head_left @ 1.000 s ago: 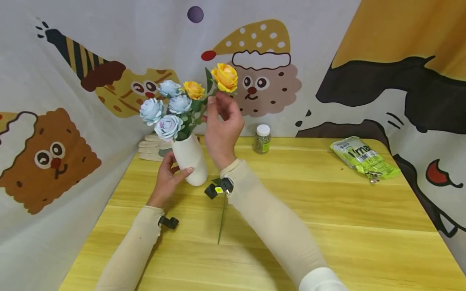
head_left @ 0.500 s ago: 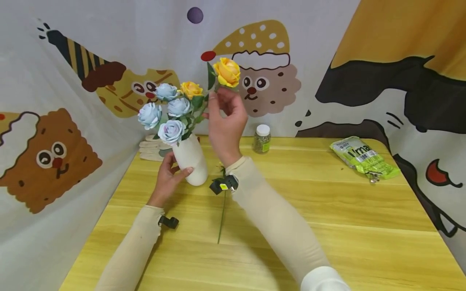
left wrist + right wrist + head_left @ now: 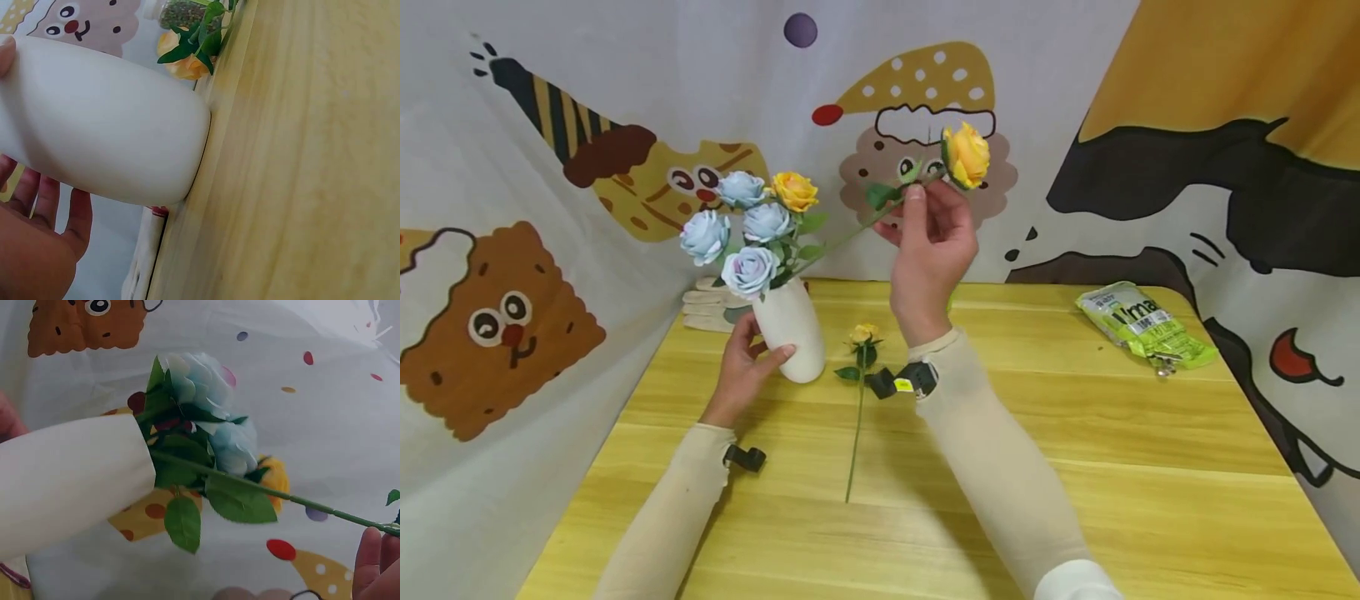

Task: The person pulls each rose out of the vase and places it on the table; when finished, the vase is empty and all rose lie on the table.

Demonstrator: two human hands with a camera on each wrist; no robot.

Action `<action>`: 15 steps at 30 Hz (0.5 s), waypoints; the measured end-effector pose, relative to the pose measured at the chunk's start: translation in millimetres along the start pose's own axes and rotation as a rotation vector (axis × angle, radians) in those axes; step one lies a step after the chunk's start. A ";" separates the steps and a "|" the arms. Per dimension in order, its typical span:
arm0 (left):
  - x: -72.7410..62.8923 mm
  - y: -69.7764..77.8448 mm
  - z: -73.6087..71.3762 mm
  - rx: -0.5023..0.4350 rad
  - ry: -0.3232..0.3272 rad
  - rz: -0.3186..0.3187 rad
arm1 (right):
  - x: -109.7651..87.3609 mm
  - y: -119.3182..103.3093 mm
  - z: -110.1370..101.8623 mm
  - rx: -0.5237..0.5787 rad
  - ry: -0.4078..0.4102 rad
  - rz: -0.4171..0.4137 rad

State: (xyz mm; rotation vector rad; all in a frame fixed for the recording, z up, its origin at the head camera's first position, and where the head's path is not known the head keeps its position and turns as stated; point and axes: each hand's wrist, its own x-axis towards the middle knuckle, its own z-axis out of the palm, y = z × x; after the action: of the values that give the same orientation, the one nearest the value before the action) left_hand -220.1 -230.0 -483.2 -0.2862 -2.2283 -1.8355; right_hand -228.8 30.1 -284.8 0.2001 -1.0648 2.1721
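A white backdrop point(image 3: 715, 75) printed with cartoon characters hangs behind the wood-grained table point(image 3: 1165, 467). Two forearms in beige sleeves point(image 3: 1000, 467) reach in from the near edge. A green bag point(image 3: 1150, 325) lies toward the far right of the table. The white vase point(image 3: 793, 333) stands left of centre, its base on the tabletop. The left hand point(image 3: 745, 367) is clamped around the vase, thumb in front and fingers at the side and behind. The right hand point(image 3: 932, 258), raised to the right of the vase, pinches the stem of the held yellow rose point(image 3: 967, 156) just below its bloom. That stem slants down into the leaves at the vase mouth; whether its lower end is inside cannot be told. A second, loose yellow rose point(image 3: 865, 335) lies on the table, just right of the vase, its stem pointing toward the near edge. Gloves point(image 3: 707, 304) lie behind the vase, to its left. Four pale blue roses point(image 3: 751, 271) and one smaller yellow rose point(image 3: 794, 192) rise from the vase mouth. A jar point(image 3: 181, 14) shows partly in the left wrist view, beyond the loose rose.
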 end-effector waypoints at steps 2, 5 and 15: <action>-0.2 0.7 -0.1 -0.003 -0.001 -0.005 | 1.4 -2.1 -7.4 0.022 0.027 0.000; -0.7 1.1 -0.3 -0.003 -0.004 -0.014 | 5.1 -4.2 -20.4 0.062 0.073 -0.004; -1.0 3.6 -0.5 -0.008 -0.007 -0.013 | 9.6 -2.5 -78.2 -0.019 0.035 0.009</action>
State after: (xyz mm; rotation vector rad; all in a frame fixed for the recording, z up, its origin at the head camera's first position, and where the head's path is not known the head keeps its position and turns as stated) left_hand -218.0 -229.8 -480.0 -0.2802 -2.2335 -1.8532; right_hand -222.0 94.3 -330.1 0.1482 -1.0674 2.1647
